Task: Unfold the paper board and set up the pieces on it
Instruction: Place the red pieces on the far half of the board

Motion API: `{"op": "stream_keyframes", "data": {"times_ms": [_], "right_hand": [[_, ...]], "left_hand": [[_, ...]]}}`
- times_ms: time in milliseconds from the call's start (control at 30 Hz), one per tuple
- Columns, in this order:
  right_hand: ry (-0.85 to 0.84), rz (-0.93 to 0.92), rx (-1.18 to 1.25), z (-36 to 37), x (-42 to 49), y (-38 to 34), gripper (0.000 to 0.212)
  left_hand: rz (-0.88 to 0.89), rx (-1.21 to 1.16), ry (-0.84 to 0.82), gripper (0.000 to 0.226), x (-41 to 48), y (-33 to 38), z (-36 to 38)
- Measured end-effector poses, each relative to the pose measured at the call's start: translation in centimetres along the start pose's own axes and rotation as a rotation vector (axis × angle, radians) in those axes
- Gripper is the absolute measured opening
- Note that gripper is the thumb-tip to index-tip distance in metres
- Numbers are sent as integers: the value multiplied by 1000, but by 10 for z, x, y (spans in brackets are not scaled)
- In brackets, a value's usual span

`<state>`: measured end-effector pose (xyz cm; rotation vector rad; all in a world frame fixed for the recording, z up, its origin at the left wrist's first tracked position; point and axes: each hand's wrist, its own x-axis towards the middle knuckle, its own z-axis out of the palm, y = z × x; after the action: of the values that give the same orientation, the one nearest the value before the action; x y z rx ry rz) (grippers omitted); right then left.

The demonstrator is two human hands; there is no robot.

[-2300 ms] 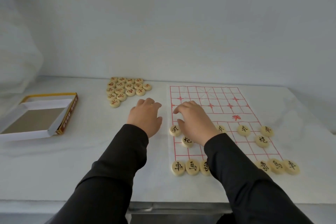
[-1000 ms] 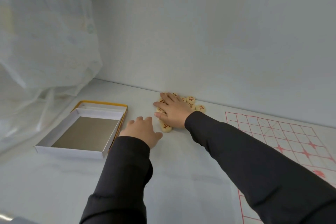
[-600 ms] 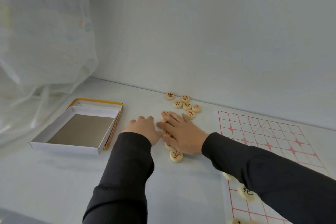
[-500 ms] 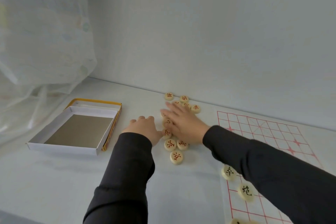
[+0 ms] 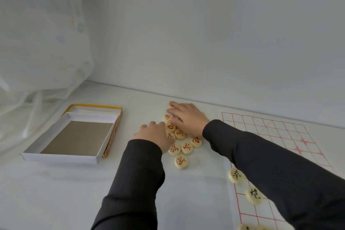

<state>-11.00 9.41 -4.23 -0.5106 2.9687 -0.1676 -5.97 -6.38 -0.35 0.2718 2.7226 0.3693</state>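
So over at the left edge of the table (image 5: 56, 192) there's a sheer curtain (image 5: 37, 43) hanging down onto it, and next to that the white box tray (image 5: 61, 157), sitting half on its yellow-edged lid (image 5: 93, 106). My left hand (image 5: 155, 136) is palm down on the table with the fingers relaxed, gripping nothing, its thumb side right up against the red pieces (image 5: 186, 148). Those are pale round discs with red characters, bunched in a loose clump toward the table's back edge, one (image 5: 181, 161) sitting a bit nearer me than the rest. My right hand (image 5: 188, 117) is laid flat on the far part of the clump, fingers straight, covering some of it. My right sleeve (image 5: 270, 164) cuts across the paper board (image 5: 270, 132), which lies unfolded on the right side, white with a red grid. Black pieces (image 5: 235, 175) sit along the board's left and near edges.
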Motion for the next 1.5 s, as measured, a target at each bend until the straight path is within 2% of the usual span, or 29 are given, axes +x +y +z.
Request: {"op": "stream_keyframes", "data": {"times_ms": [133, 233, 300, 400, 467, 600, 800, 967, 1100, 1200, 1333, 1400, 1500], "right_hand": [[-27, -44, 140, -4, -32, -9, 43], [48, -1, 359, -13, -38, -3, 45], [114, 103, 504, -18, -40, 6, 46], [-7, 256, 650, -16, -44, 17, 53], [-77, 292, 652, -9, -46, 17, 55], [-58, 320, 737, 2, -51, 13, 56], [-66, 307, 794, 0, -60, 5, 54], [43, 240, 714, -20, -40, -3, 46], [-99, 119, 648, -19, -17, -19, 46], [-175, 96, 554, -12, -10, -23, 52], [-191, 143, 725, -20, -19, -15, 55], [-95, 192, 877, -28, -30, -10, 48], [164, 367, 981, -35, -47, 5, 37]], "left_hand": [[19, -9, -18, 53, -1, 7, 2], [60, -10, -23, 59, -1, 10, 3], [103, 5, -77, 74, -2, 9, 5], [154, 101, -177, 104, -1, 4, 12], [150, 135, -181, 118, 2, 0, 21], [124, 103, -140, 130, 7, 1, 28], [136, 47, -84, 130, 8, 5, 29], [99, 33, -136, 127, 11, -6, 20], [89, 72, -193, 123, 15, -19, 16], [83, 49, -137, 123, 20, -24, 19], [74, -5, -80, 130, 21, -21, 23], [83, -3, -90, 131, 19, -18, 25], [94, -89, -72, 129, 19, -15, 25]]}}
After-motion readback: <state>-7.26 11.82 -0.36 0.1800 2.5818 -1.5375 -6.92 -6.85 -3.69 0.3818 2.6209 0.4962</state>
